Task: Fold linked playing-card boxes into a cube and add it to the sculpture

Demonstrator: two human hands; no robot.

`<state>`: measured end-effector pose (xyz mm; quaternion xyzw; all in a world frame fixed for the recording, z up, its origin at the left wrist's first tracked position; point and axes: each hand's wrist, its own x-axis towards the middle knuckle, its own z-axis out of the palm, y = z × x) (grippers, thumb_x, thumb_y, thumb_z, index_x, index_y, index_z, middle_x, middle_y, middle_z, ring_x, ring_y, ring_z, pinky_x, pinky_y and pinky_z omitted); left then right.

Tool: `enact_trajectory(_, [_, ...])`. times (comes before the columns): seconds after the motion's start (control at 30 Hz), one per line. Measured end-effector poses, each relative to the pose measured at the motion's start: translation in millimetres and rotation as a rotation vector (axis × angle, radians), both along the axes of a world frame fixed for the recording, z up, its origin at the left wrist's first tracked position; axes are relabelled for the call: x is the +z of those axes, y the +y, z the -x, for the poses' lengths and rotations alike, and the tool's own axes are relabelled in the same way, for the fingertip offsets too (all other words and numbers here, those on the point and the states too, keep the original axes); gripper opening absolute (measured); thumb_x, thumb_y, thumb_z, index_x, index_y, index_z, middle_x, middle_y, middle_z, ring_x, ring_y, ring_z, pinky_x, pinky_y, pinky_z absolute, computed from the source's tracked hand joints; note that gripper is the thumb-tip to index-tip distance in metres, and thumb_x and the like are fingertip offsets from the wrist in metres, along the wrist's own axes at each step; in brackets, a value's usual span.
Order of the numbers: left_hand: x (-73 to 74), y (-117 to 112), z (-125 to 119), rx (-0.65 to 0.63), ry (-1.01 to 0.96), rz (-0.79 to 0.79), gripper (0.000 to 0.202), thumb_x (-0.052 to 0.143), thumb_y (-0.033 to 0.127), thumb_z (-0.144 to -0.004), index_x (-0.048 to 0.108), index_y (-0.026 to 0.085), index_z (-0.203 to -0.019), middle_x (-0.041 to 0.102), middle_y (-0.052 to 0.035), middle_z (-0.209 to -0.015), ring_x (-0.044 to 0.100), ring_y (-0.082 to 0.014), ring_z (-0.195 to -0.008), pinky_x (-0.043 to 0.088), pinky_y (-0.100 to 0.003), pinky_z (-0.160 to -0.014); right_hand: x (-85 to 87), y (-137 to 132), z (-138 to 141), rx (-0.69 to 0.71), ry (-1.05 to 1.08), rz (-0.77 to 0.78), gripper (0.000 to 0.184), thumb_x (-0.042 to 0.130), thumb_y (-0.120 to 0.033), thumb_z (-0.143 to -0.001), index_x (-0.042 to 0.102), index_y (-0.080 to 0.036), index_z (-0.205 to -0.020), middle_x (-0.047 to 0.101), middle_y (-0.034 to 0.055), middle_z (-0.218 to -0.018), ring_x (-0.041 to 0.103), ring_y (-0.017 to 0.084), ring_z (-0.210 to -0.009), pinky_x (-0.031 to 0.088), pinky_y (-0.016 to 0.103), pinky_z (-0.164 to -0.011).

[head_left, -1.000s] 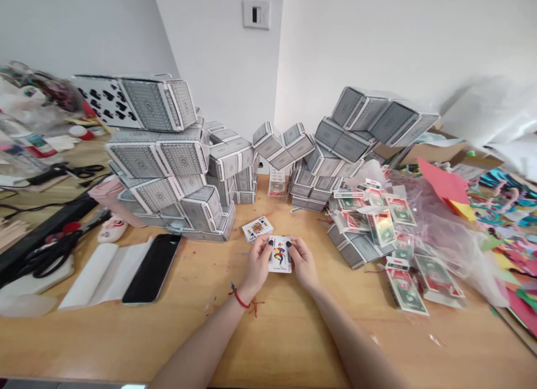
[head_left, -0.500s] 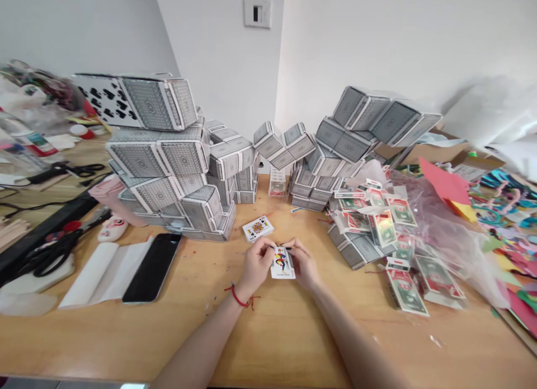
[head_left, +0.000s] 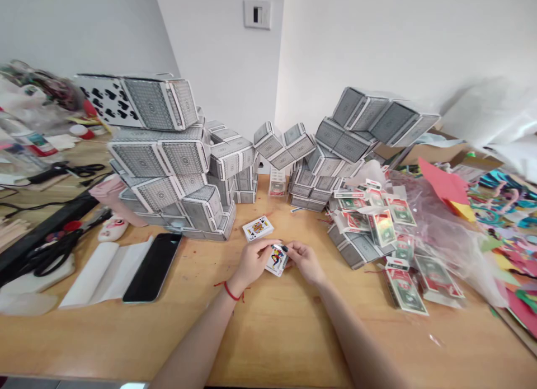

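A joker playing card [head_left: 275, 261] is held low over the table, face up. My left hand [head_left: 251, 265] pinches it by its left side, thumb and fingers closed. My right hand [head_left: 305, 261] is closed at the upper right of the card, fingertips on a narrow dark strip along its top; this looks like a bent-over edge, though it is too small to be sure. Just beyond my left hand lies a stack of playing cards [head_left: 257, 229], a king on top.
Block structures made of cards [head_left: 184, 159] rise at left and right [head_left: 335, 137]. Playing-card boxes [head_left: 405, 288] are heaped at right, beside coloured paper [head_left: 444, 182]. A phone [head_left: 153, 267], white paper [head_left: 100, 274] and black scissors [head_left: 62, 243] lie at left.
The joker card has shifted slightly left and tilted. My right hand has turned at its top edge, where the dark strip now stands out more. My left hand has moved slightly left.
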<state>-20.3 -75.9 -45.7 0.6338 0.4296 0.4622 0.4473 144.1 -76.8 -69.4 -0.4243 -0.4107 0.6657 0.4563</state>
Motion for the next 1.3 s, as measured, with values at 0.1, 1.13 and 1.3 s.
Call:
enact_trajectory(0.1, [-10.4, 0.4, -7.1, -0.006, -0.189, 0.125, 0.036, 0.053, 0.024, -0.078, 0.061, 0.017, -0.112, 0.068, -0.0092, -0.105, 0.064, -0.0205, -0.093, 0.05, -0.032, -0.081, 0.9, -1.6, 5.6, -0.059, -0.061, -0.068, 0.034, 0.07, -0.05, -0.066, 0.061, -0.017, -0.07, 0.063, 0.0001, -0.06, 0.057, 0.014, -0.05, 0.049, 0.027, -0.052])
enact_trajectory(1.13, [-24.0, -6.9, -22.5, 0.244, 0.266, -0.097, 0.026, 0.041, 0.024, -0.088, 0.066, 0.017, -0.092, 0.072, -0.0085, -0.088, 0.067, -0.0174, -0.079, 0.049, -0.025, -0.07, 6.6, -8.1, 16.3, -0.121, -0.199, -0.188, 0.026, 0.064, -0.042, -0.071, 0.064, -0.017, -0.069, 0.06, -0.0001, -0.06, 0.052, 0.013, -0.055, 0.042, 0.024, -0.056])
enact_trajectory(1.3, [-24.6, -2.7, -22.6, 0.292, 0.204, -0.037, 0.025, 0.043, 0.025, -0.086, 0.067, 0.015, -0.085, 0.072, -0.009, -0.082, 0.065, -0.0176, -0.074, 0.047, -0.025, -0.067, 8.7, -7.7, 15.6, -0.1, -0.171, -0.174, 0.02, 0.061, -0.035, -0.071, 0.068, -0.017, -0.073, 0.065, 0.0008, -0.066, 0.055, 0.013, -0.06, 0.044, 0.025, -0.06])
